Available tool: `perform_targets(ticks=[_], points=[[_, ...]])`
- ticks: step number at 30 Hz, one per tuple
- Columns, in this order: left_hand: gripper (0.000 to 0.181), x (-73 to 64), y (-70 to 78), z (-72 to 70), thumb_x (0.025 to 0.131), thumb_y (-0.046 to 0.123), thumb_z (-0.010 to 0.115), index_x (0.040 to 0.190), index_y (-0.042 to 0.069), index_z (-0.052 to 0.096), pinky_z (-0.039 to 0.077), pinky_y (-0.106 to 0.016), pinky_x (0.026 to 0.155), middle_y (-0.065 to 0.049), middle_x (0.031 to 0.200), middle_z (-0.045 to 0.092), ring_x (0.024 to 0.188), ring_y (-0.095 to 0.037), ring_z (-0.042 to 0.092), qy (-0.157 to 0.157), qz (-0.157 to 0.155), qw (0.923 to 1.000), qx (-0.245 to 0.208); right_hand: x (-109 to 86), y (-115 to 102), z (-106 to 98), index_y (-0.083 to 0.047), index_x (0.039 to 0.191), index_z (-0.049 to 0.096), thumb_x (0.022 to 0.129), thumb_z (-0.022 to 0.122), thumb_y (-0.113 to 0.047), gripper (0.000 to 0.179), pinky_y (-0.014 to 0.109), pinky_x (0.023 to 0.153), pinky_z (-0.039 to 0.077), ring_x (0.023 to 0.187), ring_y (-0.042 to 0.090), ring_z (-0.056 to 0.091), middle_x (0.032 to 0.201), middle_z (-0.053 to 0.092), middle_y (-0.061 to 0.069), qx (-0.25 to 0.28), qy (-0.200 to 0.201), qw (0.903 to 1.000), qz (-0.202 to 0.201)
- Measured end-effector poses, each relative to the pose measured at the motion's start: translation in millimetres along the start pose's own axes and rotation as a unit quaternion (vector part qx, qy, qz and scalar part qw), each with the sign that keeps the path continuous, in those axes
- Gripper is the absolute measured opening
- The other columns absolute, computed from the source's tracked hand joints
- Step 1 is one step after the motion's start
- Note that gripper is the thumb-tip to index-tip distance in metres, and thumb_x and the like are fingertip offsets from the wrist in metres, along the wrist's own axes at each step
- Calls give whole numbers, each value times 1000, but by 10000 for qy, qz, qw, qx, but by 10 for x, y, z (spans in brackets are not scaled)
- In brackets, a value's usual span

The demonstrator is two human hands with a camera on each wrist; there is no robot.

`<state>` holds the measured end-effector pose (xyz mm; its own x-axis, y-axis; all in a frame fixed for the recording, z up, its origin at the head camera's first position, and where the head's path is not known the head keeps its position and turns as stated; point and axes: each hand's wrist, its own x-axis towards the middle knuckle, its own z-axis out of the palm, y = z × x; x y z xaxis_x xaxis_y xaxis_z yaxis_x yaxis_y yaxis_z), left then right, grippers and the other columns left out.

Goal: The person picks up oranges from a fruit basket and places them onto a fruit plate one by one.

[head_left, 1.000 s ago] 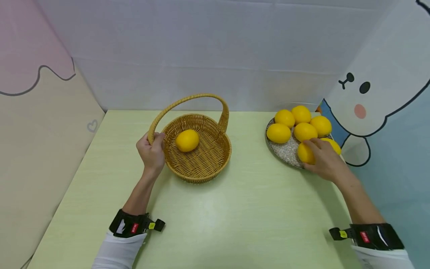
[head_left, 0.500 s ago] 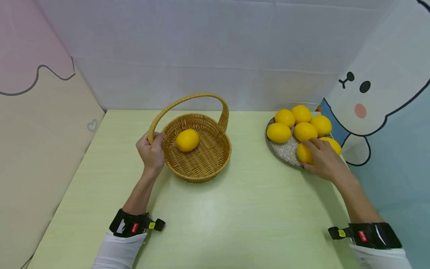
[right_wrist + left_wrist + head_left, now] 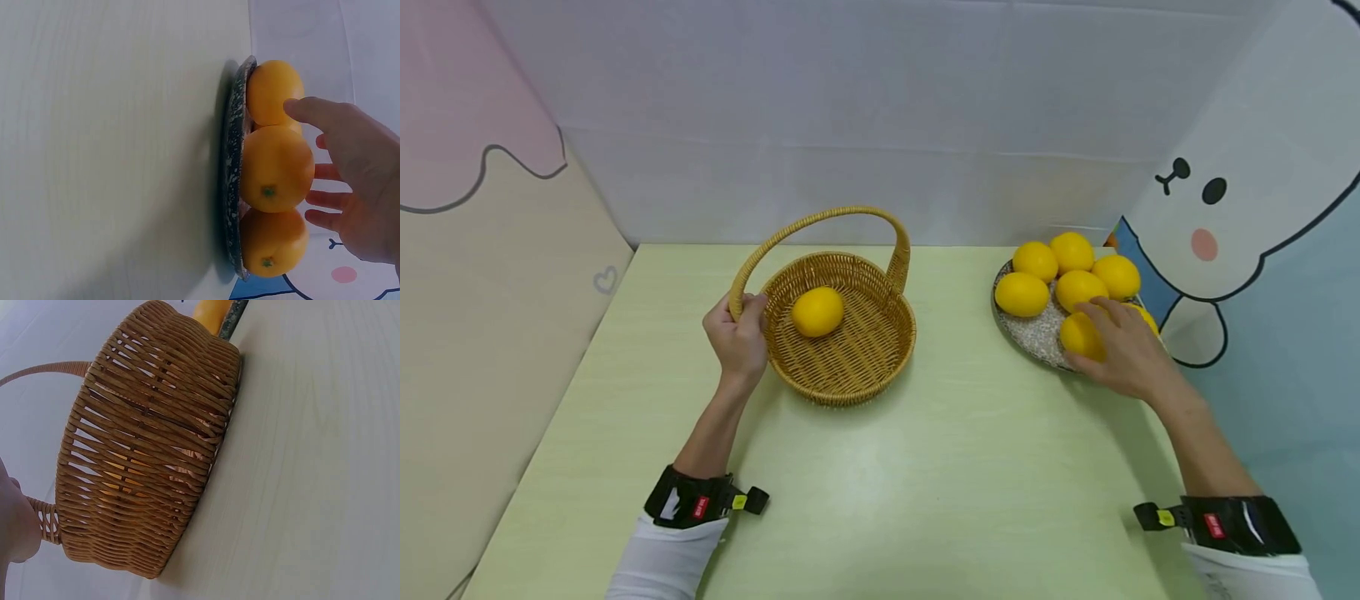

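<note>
In the head view my left hand grips the near-left end of the handle of a round woven basket. One orange, yellowish here, lies inside it. The left wrist view shows the basket's slatted side. On the right, my right hand is over the front of a speckled plate bearing several oranges. Its fingers lie spread above the front orange and partly cover another behind. In the right wrist view, thumb and fingers are apart, not closed round a fruit.
Both things stand on a pale green table. A white wall sheet rises along the back edge. On the right is a panel with a cartoon face, close beside the plate. The basket handle arches above the rim.
My right hand has shifted slightly, its fingers now reaching farther back and its thumb drawn a little away to the left. The left hand and basket have stayed still.
</note>
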<state>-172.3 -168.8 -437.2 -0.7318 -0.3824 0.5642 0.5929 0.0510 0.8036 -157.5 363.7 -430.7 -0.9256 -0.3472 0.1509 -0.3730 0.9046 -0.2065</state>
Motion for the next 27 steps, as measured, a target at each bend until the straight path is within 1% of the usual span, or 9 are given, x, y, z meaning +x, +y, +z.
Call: perform_targets(ticks=[3,7,10,12,17,19,27], points=[[36,5,-6,-3,93,-12,54,60,-2,43,18,-20,35,11,47,37,39,-7,26,-10,37,10000,-34,22,-25,-70,5,148,46,84,82,-35,83,73,104,26,131,54,33,149,37,35,112,129,9998,32],[35,10,-10,-6,92,-15,53,60,-4,42,18,-21,36,10,47,36,39,-7,26,-31,69,10000,-42,44,-50,-156,4,149,46,84,82,-34,84,72,101,28,129,55,34,151,35,34,313,406,9987,-47],[36,6,-5,-5,92,-14,53,60,-2,43,18,-21,36,9,47,37,39,-8,26,-11,15,10000,-54,56,-60,-201,3,150,45,84,81,-32,84,71,101,29,129,55,35,152,35,33,444,661,9967,-164],[37,2,-2,-6,92,-13,54,60,0,43,18,-21,36,9,47,36,39,-8,26,2,-6,10000,-35,59,-66,-218,1,153,43,85,80,-33,85,72,101,28,130,54,34,153,34,31,530,741,9957,-187],[39,0,0,-5,94,-10,55,60,5,44,18,-20,36,8,47,35,40,-8,26,10,-36,10000,-38,50,-90,-236,-3,156,40,88,77,-37,85,74,101,27,134,53,31,157,31,29,584,681,9959,-130],[38,0,7,1,94,-8,57,60,4,44,18,-21,37,8,48,36,40,-8,26,38,-81,9999,-116,42,-102,-235,-3,156,40,88,77,-37,85,74,101,27,134,53,32,157,31,29,596,667,9959,-112],[38,-5,27,4,94,-11,57,60,1,43,19,-20,37,8,47,36,40,-8,26,48,-81,10000,-18,52,-168,-207,-2,153,44,87,78,-37,82,74,101,28,134,52,32,157,32,28,593,642,9962,-71]])
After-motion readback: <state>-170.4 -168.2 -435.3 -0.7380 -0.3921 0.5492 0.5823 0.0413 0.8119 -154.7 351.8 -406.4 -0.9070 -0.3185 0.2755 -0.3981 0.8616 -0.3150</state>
